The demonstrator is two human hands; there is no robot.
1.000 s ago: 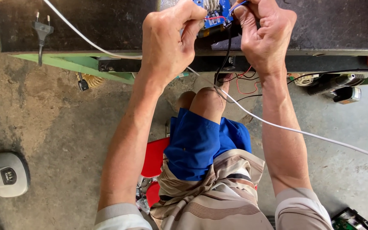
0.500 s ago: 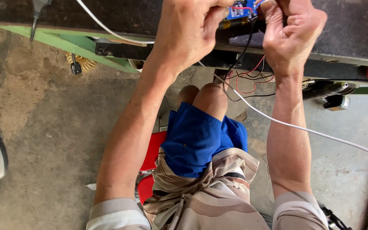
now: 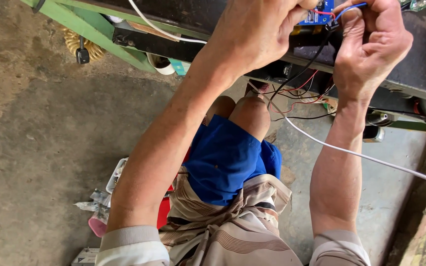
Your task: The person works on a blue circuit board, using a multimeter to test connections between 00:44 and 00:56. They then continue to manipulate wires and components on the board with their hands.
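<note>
At the edge of a dark workbench (image 3: pixel 420 74), seen from the head camera, we watch the left hand (image 3: pixel 257 34) closed around a small blue circuit board (image 3: pixel 321 17) while the right hand (image 3: pixel 371 44) pinches a thin blue wire (image 3: pixel 353 7) at the board's top edge. We judge the board light, stiff and fragile, best held by its edges; the wire is limp. A white cable (image 3: pixel 351 152) trails past the knees
</note>
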